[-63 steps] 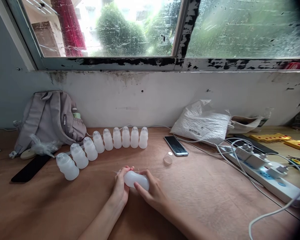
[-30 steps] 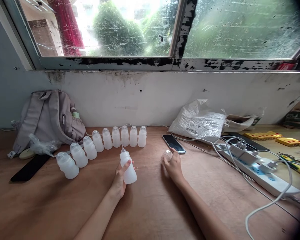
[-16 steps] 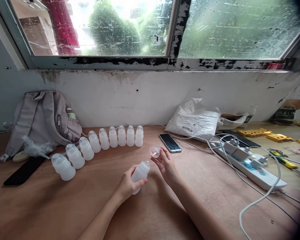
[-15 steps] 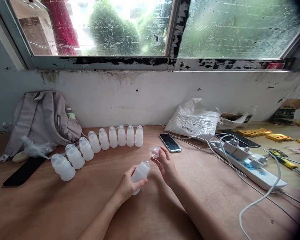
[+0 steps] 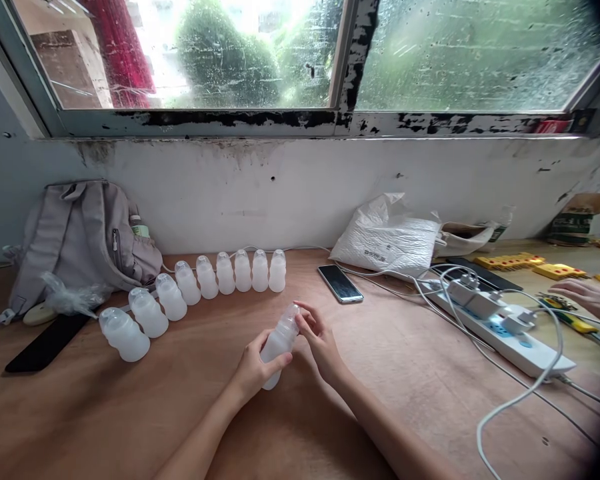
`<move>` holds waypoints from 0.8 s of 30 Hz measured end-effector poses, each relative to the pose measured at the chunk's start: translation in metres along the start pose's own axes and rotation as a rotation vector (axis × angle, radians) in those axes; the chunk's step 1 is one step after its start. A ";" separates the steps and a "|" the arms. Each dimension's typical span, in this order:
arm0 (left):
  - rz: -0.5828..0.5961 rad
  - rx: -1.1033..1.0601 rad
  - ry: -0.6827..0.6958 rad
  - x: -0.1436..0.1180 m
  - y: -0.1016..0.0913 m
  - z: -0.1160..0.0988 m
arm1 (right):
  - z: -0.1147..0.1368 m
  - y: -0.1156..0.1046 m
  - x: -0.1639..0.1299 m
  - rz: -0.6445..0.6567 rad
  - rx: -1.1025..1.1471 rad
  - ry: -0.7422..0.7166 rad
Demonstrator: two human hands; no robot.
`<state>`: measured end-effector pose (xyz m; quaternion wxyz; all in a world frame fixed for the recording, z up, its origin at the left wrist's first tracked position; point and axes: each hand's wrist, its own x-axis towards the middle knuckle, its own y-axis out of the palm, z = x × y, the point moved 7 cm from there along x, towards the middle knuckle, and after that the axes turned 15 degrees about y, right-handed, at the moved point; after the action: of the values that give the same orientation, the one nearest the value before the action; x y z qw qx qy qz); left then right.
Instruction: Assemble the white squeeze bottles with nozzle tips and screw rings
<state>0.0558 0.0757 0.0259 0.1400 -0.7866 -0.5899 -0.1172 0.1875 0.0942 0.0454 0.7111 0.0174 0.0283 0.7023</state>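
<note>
My left hand (image 5: 253, 369) grips a small translucent white bottle (image 5: 276, 345), tilted with its top pointing up and to the right, just above the wooden table (image 5: 180, 400). My right hand (image 5: 320, 339) has its fingertips closed on the clear cap (image 5: 293, 311) at the bottle's top. Behind, several matching capped bottles (image 5: 200, 290) stand in a curved row from the left toward the wall.
A grey backpack (image 5: 80, 237) leans on the wall at left, a black slab (image 5: 43, 341) before it. A phone (image 5: 339, 283), a white plastic bag (image 5: 387, 237), a power strip (image 5: 510, 333) with cables and yellow parts (image 5: 540, 267) lie right. Another person's hand (image 5: 590, 297) is at the far right.
My right hand picked the clear cap up from beside the phone and brought it onto the top of the bottle, which my left hand tilted. Another person's hand appeared at right.
</note>
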 end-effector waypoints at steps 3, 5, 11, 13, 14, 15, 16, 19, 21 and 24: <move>0.010 -0.002 0.013 0.000 0.001 0.001 | 0.000 0.001 -0.002 -0.001 -0.030 -0.003; -0.003 0.004 0.012 0.000 0.000 0.002 | 0.001 0.001 -0.002 -0.011 -0.043 -0.014; -0.062 0.004 0.010 -0.001 -0.001 0.003 | -0.002 0.009 -0.006 0.010 0.008 -0.023; -0.079 0.000 0.021 -0.002 -0.001 0.001 | -0.002 0.013 -0.008 0.010 0.014 -0.026; -0.087 0.005 0.028 -0.003 -0.001 0.000 | -0.002 0.014 -0.009 0.005 0.016 -0.032; -0.096 0.014 0.035 -0.003 -0.001 -0.001 | -0.001 0.015 -0.010 0.004 0.015 -0.036; -0.105 0.024 0.040 -0.004 -0.001 -0.002 | -0.001 0.017 -0.011 0.008 0.011 -0.038; -0.149 0.021 0.029 -0.007 -0.003 -0.003 | 0.001 0.023 -0.010 0.035 -0.003 -0.043; -0.178 -0.002 0.015 -0.008 -0.004 -0.003 | 0.002 0.025 -0.009 0.046 -0.007 -0.051; -0.195 -0.007 0.021 -0.008 -0.004 -0.004 | 0.001 0.025 -0.008 0.047 -0.021 -0.066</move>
<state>0.0494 0.0681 0.0271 0.1313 -0.7245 -0.6618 -0.1409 0.1625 0.0868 0.0480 0.6949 0.0340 -0.0030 0.7183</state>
